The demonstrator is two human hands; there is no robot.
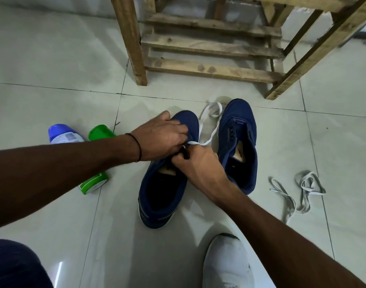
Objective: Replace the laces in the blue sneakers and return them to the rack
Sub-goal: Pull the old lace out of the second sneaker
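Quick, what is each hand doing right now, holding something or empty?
Left hand: fingers curled on the nearer blue sneaker, by its eyelets.
Right hand: pinching the white lace at that sneaker.

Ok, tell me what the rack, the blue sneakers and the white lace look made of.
Rack: bare, unpainted wood with a rough matte finish, going by the grain, knots and uneven slats.
Blue sneakers: the uppers are a soft, matte textile with no shine, possibly suede or canvas; the picture does not show which.
White lace: flat woven fabric, perhaps cotton or polyester, since it lies limp in a loop.
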